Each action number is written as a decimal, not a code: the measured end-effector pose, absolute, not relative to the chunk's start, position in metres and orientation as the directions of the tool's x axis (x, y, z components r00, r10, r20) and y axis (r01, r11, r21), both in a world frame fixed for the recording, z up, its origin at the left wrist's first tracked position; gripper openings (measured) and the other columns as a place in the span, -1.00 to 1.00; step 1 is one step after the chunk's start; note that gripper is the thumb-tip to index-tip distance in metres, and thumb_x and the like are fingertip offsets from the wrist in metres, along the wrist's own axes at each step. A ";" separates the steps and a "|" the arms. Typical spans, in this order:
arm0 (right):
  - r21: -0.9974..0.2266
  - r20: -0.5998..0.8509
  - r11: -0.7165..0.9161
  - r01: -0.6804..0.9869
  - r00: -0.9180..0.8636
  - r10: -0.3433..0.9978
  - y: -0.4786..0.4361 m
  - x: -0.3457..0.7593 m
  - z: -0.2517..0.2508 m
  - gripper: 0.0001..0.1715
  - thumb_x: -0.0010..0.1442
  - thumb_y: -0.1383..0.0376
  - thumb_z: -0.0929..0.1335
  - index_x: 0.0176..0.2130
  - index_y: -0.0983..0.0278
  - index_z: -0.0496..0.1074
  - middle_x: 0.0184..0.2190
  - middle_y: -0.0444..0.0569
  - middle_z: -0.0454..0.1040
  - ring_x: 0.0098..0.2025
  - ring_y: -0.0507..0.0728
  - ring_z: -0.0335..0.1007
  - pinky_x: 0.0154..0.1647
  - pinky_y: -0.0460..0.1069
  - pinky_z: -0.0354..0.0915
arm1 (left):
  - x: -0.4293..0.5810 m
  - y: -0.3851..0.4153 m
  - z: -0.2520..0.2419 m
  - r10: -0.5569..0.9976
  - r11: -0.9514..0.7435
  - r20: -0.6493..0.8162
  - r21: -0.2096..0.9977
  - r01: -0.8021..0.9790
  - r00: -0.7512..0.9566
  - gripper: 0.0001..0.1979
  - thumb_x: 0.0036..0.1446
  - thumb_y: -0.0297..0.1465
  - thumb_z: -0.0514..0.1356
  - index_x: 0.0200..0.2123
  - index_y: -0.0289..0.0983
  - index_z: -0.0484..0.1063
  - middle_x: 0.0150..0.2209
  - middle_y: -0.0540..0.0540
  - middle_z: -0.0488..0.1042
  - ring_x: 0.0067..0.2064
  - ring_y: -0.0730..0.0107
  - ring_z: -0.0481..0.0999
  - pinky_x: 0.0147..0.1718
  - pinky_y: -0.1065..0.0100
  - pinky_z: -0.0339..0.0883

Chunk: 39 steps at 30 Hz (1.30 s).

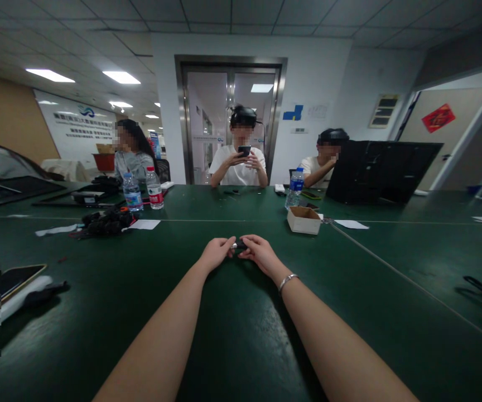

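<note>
Over the middle of the green table point(241, 335), both arms reach forward and the hands meet at one small object. It is a short black-and-silver thing point(239, 244), too small and partly covered for me to tell its kind. My left hand point(216, 254) pinches its silver end between thumb and fingers. The black end is gripped by the fingertips of my right hand point(261, 255), which has a silver bracelet point(288, 282) at the wrist. An open cardboard box point(303, 221) stands beyond my right hand.
Two water bottles point(154, 188) and a tangle of black cables point(106, 221) lie ahead left. Another bottle point(294, 190) stands behind the box. A phone point(19, 279) is at the left edge. A black monitor point(381, 170) stands right. Several people sit across the table.
</note>
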State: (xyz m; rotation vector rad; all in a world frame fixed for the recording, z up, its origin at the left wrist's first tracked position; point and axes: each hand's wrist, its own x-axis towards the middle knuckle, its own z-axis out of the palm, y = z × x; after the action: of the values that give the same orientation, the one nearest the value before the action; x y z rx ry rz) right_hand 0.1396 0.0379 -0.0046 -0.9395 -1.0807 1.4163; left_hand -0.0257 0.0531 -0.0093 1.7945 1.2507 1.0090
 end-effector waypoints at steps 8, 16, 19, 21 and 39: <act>-0.959 0.019 -0.015 -0.283 -0.116 0.993 0.037 0.139 -0.004 -0.90 0.12 0.35 0.38 -0.29 0.32 0.40 -0.62 -0.17 0.40 -0.61 -0.02 0.41 -0.46 -0.09 0.46 | -0.026 0.052 -0.012 0.930 -0.336 0.245 0.866 0.371 0.273 -0.57 0.05 0.00 0.07 -0.37 -0.25 0.44 -0.44 -0.02 0.48 -0.37 0.37 0.42 -0.34 0.39 0.21; -0.960 0.023 -0.011 -0.280 -0.119 0.993 0.036 0.139 -0.003 -0.92 0.15 0.38 0.35 -0.27 0.33 0.39 -0.57 -0.14 0.43 -0.59 -0.01 0.43 -0.45 -0.09 0.46 | -0.028 0.055 -0.014 0.944 -0.306 0.202 0.832 0.463 0.262 -0.48 0.10 0.04 -0.05 -0.44 -0.25 0.46 -0.43 -0.05 0.49 -0.38 0.34 0.41 -0.35 0.37 0.20; -0.963 0.009 -0.021 -0.269 -0.112 0.994 0.036 0.139 -0.002 -0.91 0.15 0.38 0.36 -0.26 0.33 0.39 -0.57 -0.14 0.43 -0.60 -0.01 0.43 -0.47 -0.09 0.45 | -0.028 0.056 -0.014 0.935 -0.327 0.209 0.824 0.463 0.288 -0.55 0.07 0.00 0.02 -0.39 -0.25 0.45 -0.38 -0.04 0.51 -0.34 0.35 0.42 -0.31 0.38 0.22; -0.965 0.007 -0.021 -0.260 -0.107 0.994 0.037 0.139 -0.002 -0.90 0.14 0.37 0.37 -0.27 0.34 0.39 -0.56 -0.14 0.44 -0.60 -0.02 0.43 -0.49 -0.11 0.44 | -0.027 0.056 -0.014 0.944 -0.298 0.173 0.811 0.504 0.281 -0.51 0.10 0.01 -0.04 -0.41 -0.26 0.45 -0.40 -0.05 0.50 -0.34 0.33 0.42 -0.29 0.36 0.23; -0.961 0.010 -0.021 -0.276 -0.113 0.994 0.038 0.139 -0.004 -0.92 0.15 0.38 0.35 -0.27 0.34 0.39 -0.60 -0.16 0.43 -0.61 -0.02 0.43 -0.47 -0.09 0.46 | -0.027 0.055 -0.013 0.936 -0.318 0.177 0.793 0.520 0.304 -0.52 0.12 -0.02 -0.08 -0.40 -0.25 0.44 -0.35 -0.06 0.51 -0.30 0.33 0.43 -0.25 0.36 0.26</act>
State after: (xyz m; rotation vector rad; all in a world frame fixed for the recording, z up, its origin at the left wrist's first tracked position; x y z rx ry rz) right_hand 0.1389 0.0375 -0.0037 -0.9476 -1.0755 1.4148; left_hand -0.0273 0.0553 -0.0130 1.9541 1.2903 0.8642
